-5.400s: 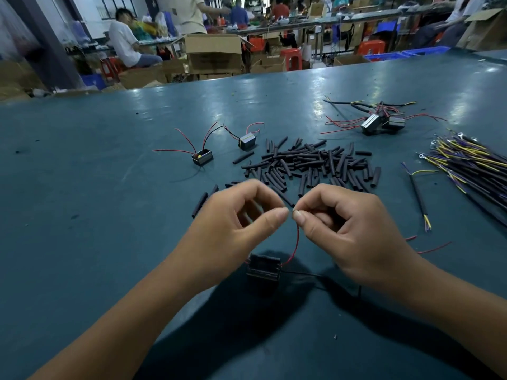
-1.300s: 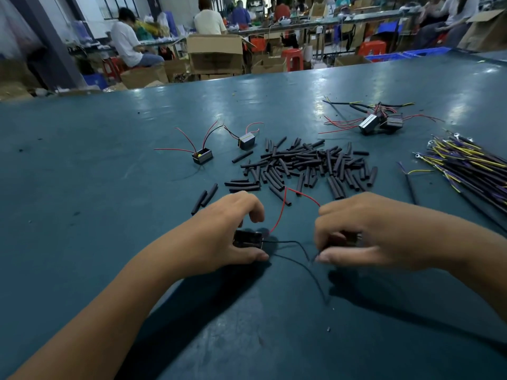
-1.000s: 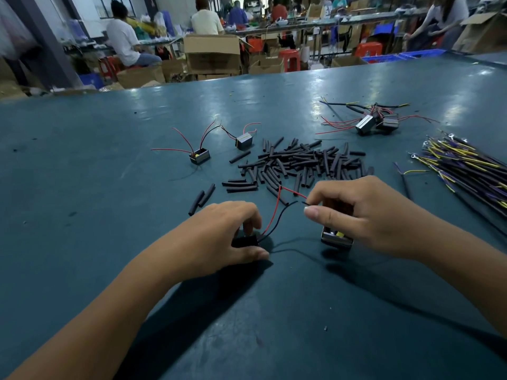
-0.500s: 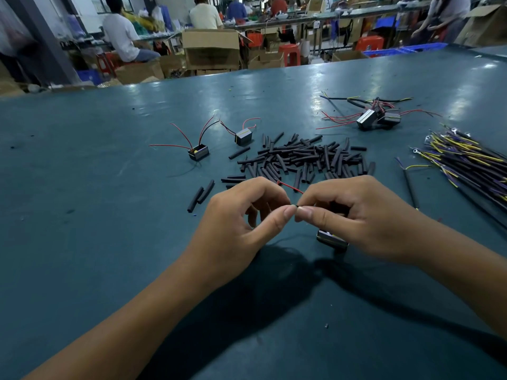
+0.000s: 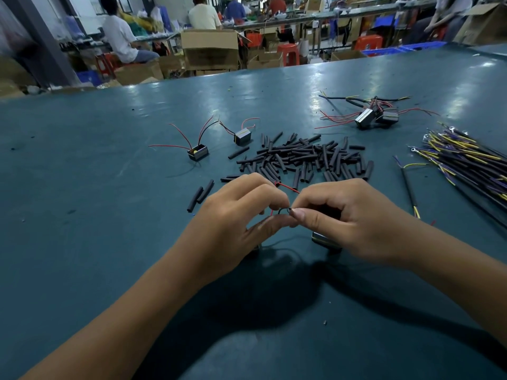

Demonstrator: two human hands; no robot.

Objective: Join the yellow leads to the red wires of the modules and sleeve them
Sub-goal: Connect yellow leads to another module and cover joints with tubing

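Observation:
My left hand and my right hand meet fingertip to fingertip over the green table. Between them both pinch thin wires, and a red wire loops up behind the fingers. A small black module lies partly hidden under my right hand. Which wire each hand pinches is too small to tell. A pile of black sleeves lies just beyond my hands. The bundle of yellow and purple leads lies at the right.
Two modules with red wires stand left of the sleeve pile. A cluster of modules with wires lies at the back right. Two loose sleeves lie left of my hand. One black lead lies right of my hand. People sit at benches beyond the table.
Over the last second my hands left the two modules on the table, rose and came together, pinching the wire ends between their fingertips.

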